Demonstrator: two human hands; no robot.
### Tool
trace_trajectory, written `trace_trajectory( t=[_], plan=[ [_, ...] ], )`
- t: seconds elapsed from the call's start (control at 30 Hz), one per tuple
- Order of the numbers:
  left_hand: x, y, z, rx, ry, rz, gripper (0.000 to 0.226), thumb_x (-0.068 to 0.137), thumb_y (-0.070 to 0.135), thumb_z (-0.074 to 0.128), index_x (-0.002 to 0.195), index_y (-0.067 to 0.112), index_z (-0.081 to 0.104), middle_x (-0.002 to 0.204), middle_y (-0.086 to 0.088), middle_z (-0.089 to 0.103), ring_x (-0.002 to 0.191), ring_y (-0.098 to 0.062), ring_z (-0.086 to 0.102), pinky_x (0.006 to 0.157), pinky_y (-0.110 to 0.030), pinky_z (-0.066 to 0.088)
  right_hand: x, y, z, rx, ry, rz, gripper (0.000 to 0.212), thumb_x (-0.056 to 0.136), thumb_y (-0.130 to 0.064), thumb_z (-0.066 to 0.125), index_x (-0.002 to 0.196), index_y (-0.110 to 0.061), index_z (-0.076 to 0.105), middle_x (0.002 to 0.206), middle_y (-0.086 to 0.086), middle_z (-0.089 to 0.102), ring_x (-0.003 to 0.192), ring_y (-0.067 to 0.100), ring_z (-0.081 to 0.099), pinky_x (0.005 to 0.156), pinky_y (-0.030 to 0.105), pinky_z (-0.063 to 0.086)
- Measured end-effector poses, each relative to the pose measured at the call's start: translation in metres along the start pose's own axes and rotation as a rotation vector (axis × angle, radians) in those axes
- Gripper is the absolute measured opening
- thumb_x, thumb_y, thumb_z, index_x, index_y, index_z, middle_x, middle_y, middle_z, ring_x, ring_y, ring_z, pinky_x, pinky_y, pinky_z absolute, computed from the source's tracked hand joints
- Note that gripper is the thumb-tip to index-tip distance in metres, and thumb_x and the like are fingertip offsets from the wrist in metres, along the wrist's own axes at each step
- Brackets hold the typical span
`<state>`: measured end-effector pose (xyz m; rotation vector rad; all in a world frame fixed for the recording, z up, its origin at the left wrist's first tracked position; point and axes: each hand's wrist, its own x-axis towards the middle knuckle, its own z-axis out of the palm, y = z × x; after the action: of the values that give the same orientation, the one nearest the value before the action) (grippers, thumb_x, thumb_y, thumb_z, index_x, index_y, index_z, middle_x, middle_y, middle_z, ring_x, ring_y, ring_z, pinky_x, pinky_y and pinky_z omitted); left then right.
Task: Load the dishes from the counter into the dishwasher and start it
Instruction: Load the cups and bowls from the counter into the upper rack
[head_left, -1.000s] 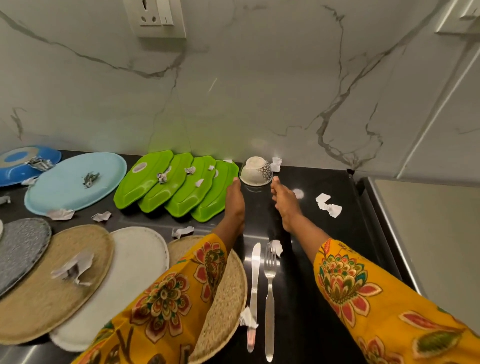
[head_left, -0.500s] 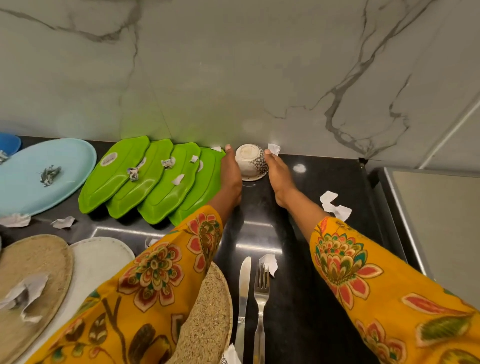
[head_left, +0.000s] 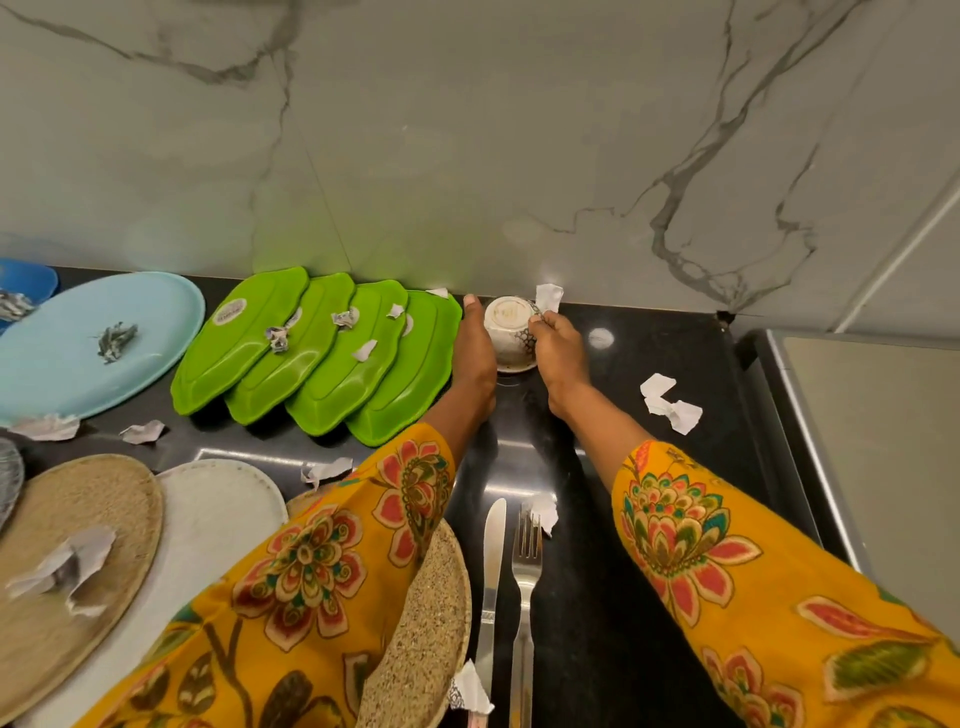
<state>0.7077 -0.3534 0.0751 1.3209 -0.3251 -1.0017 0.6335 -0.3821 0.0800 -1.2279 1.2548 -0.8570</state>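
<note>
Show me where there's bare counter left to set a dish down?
Most bare black counter lies between the fork and the right sleeve, and behind the paper scraps toward the wall. Left of the knife it is crowded: overlapping green plates, round mats and a light blue plate.
</note>
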Motion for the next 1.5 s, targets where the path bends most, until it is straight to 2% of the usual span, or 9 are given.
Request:
trace_trajectory(
  t=[0.33,0.47,0.7,0.8,0.9,1.03,1.13,1.3,1.5],
  plan=[
    [-0.064,-0.011,-0.018,0.003,0.014,0.003,0.049,0.098,0.051,0.032,0.083,0.017,0.064,0.103,-0.013,0.069,0.101,-0.028,0.065,0.095,-0.039,0.048,-0.059,0.013,-0.023,-0.053,0.061,-0.012,0.037,0.091,-0.02,0.052,0.128,-0.012,0.054,0.13,0.008,0.054,0.119,0.022,0.051,0.104,0.039,0.042],
    [-0.098,-0.011,-0.022,0.022,0.038,-0.004,0.027,0.1,0.035,0.037,0.093,0.019,0.057,0.092,0.001,0.063,0.088,-0.015,0.059,0.087,-0.032,0.046,-0.091,0.015,-0.037,-0.057,0.11,-0.055,0.038,0.09,-0.018,0.053,0.128,-0.014,0.052,0.133,0.007,0.05,0.119,0.02,0.051,0.103,0.037,0.044],
    [-0.183,-0.017,-0.035,0.116,0.028,0.036,0.032,0.088,0.043,0.043,0.079,0.019,0.062,0.094,-0.008,0.067,0.094,-0.027,0.064,0.094,-0.051,0.049,-0.172,0.023,-0.071,-0.054,0.173,-0.098,0.036,0.091,-0.025,0.056,0.125,-0.016,0.05,0.13,0.004,0.048,0.114,0.017,0.05,0.099,0.034,0.046],
    [-0.226,-0.023,-0.043,0.119,0.007,0.019,0.031,0.092,0.04,0.042,0.077,0.02,0.06,0.09,-0.006,0.065,0.087,-0.023,0.062,0.091,-0.043,0.05,-0.216,0.031,-0.084,-0.038,0.23,-0.109,0.035,0.092,-0.028,0.056,0.124,-0.015,0.051,0.126,0.003,0.048,0.111,0.016,0.05,0.098,0.034,0.046],
    [-0.266,-0.034,-0.052,0.09,-0.032,0.009,0.032,0.095,0.037,0.041,0.083,0.016,0.061,0.094,-0.007,0.066,0.09,-0.022,0.061,0.088,-0.043,0.049,-0.261,0.042,-0.098,-0.039,0.273,-0.127,0.034,0.091,-0.028,0.057,0.121,-0.014,0.052,0.124,0.003,0.05,0.106,0.013,0.051,0.094,0.031,0.047],
    [-0.313,-0.061,-0.06,0.062,-0.076,-0.066,0.05,0.078,0.043,0.048,0.12,0.017,0.059,0.112,-0.005,0.066,0.1,-0.021,0.064,0.092,-0.046,0.052,-0.313,0.06,-0.121,-0.051,0.339,-0.13,0.034,0.089,-0.029,0.06,0.12,-0.014,0.054,0.123,0.004,0.053,0.108,0.016,0.053,0.094,0.031,0.047],
    [-0.354,-0.073,-0.062,0.098,-0.127,-0.067,0.022,0.088,0.034,0.047,0.097,0.019,0.061,0.104,-0.008,0.067,0.099,-0.024,0.064,0.091,-0.045,0.053,-0.348,0.073,-0.143,-0.048,0.367,-0.11,0.035,0.089,-0.03,0.06,0.12,-0.015,0.054,0.123,0.004,0.055,0.108,0.016,0.054,0.094,0.032,0.048],
    [-0.409,-0.094,-0.058,0.209,-0.156,-0.009,0.008,0.096,0.019,0.045,0.103,0.017,0.049,0.097,0.001,0.055,0.088,-0.012,0.056,0.079,-0.032,0.055,-0.402,0.09,-0.178,-0.01,0.404,-0.082,0.034,0.09,-0.029,0.06,0.121,-0.016,0.054,0.122,0.004,0.056,0.109,0.018,0.055,0.094,0.035,0.05],
    [-0.454,-0.129,-0.042,0.252,-0.248,0.003,0.034,0.094,0.018,0.051,0.127,0.013,0.048,0.13,-0.008,0.049,0.114,-0.022,0.054,0.097,-0.041,0.049,-0.448,0.101,-0.222,0.026,0.493,-0.04,0.039,0.087,-0.028,0.063,0.122,-0.012,0.057,0.124,0.006,0.058,0.11,0.02,0.057,0.096,0.037,0.049]
  ],
)
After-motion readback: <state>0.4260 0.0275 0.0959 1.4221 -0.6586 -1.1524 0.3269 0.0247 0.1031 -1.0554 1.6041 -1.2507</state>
